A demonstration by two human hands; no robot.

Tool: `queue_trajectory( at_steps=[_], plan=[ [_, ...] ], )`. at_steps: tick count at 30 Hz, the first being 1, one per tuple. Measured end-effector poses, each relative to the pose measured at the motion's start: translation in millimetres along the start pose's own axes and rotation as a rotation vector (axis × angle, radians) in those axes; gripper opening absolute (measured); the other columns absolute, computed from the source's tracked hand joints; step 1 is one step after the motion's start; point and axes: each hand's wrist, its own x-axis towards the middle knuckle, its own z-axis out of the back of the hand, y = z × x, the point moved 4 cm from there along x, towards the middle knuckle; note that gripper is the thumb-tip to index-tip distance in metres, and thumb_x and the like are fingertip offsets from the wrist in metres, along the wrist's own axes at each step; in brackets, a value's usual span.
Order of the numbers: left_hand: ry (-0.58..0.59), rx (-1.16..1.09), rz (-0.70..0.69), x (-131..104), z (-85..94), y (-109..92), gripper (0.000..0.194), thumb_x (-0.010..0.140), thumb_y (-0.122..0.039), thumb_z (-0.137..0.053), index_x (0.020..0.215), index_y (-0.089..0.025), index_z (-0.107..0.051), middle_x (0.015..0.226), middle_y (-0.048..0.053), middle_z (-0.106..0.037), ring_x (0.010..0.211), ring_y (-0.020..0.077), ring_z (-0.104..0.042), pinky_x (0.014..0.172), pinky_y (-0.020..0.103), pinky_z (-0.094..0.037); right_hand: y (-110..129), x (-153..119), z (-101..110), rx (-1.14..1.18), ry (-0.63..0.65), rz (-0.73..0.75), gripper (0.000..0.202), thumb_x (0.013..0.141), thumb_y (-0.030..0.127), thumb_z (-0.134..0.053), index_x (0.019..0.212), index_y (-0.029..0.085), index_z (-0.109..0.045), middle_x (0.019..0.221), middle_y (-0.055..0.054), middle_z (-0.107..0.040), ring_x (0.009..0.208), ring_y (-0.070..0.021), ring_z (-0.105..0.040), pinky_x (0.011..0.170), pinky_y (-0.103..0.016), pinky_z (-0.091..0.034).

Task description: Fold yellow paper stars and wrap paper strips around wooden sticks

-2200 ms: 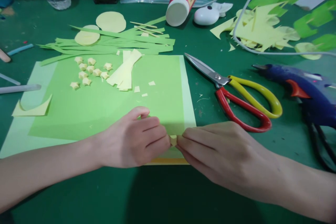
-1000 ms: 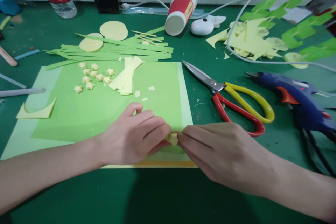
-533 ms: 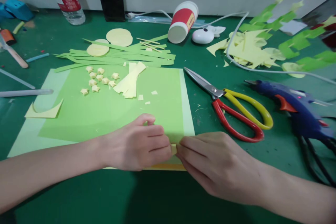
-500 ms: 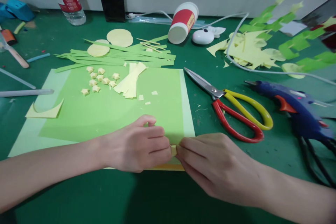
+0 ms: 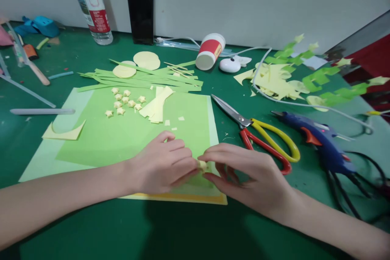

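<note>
Between my two hands, over the front right of the green paper sheets [image 5: 100,146], is a small pale yellow folded paper piece [image 5: 202,165]. My left hand [image 5: 167,164] is curled closed and pinches its left side. My right hand [image 5: 243,170] has thumb and forefinger at its right side, the other fingers bent behind. Several small yellow paper stars [image 5: 120,111] lie on the sheets, beside a crossed stack of pale yellow strips [image 5: 157,105] and a few tiny cut scraps [image 5: 167,122].
Scissors [image 5: 243,122] and a blue glue gun [image 5: 323,142] with cables lie right. Behind are green strips [image 5: 143,79], yellow discs [image 5: 146,60], a tipped paper cup [image 5: 210,51], a bottle [image 5: 97,16] and yellow scraps [image 5: 277,81]. A curved offcut [image 5: 67,132] lies left.
The view has tilted up and shifted, so the table items sit lower. My right thumb and forefinger have spread apart around the small yellow piece, which shows more between my hands.
</note>
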Motion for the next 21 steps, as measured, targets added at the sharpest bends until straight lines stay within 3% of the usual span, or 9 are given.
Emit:
queue_trajectory(
  at_steps=[4, 8, 15, 18, 21],
  plan=[
    [-0.002, -0.014, 0.020, -4, 1.1, -1, 0.027, 0.087, -0.023, -0.034, 0.064, -0.016, -0.047, 0.054, -0.002, -0.054, 0.047, 0.0099, -0.042, 0.049, 0.025, -0.028, -5, 19, 16, -0.154, -0.125, -0.085, 0.011, 0.074, 0.010, -0.057, 0.084, 0.011, -0.061, 0.079, -0.005, -0.063, 0.048, -0.0032, -0.046, 0.042, -0.015, -0.040],
    [0.072, -0.005, -0.052, -11, -4.6, -6, 0.020, 0.082, -0.021, -0.040, 0.062, -0.018, -0.043, 0.046, -0.006, -0.052, 0.038, 0.0089, -0.040, 0.041, 0.023, -0.024, -19, 67, 19, -0.177, -0.077, -0.139, 0.012, 0.073, 0.015, -0.058, 0.083, 0.010, -0.063, 0.085, -0.006, -0.064, 0.055, -0.0057, -0.048, 0.051, -0.020, -0.042],
    [0.094, 0.050, -0.078, -17, -11.6, -7, 0.015, 0.080, -0.018, -0.037, 0.065, -0.019, -0.041, 0.043, -0.006, -0.053, 0.034, 0.0088, -0.040, 0.038, 0.024, -0.020, -44, 166, -31, -0.165, 0.107, -0.126, 0.014, 0.074, 0.013, -0.057, 0.086, 0.010, -0.063, 0.085, -0.005, -0.064, 0.068, -0.0100, -0.055, 0.065, -0.025, -0.044],
    [0.107, 0.052, -0.074, -17, -12.1, -7, 0.015, 0.079, -0.018, -0.037, 0.065, -0.019, -0.042, 0.044, -0.006, -0.055, 0.034, 0.0089, -0.042, 0.038, 0.024, -0.020, -46, 188, -50, -0.150, 0.197, -0.129, 0.016, 0.082, 0.024, -0.054, 0.091, 0.011, -0.058, 0.088, -0.004, -0.060, 0.076, -0.0119, -0.057, 0.069, -0.029, -0.048],
    [0.126, 0.044, -0.067, -16, -11.4, -7, 0.015, 0.078, -0.019, -0.037, 0.064, -0.019, -0.043, 0.045, -0.005, -0.055, 0.035, 0.0096, -0.044, 0.037, 0.024, -0.021, -43, 197, -54, -0.135, 0.263, -0.127, 0.019, 0.080, 0.024, -0.056, 0.095, 0.012, -0.059, 0.089, -0.003, -0.061, 0.075, -0.0112, -0.057, 0.068, -0.028, -0.048]
  ],
)
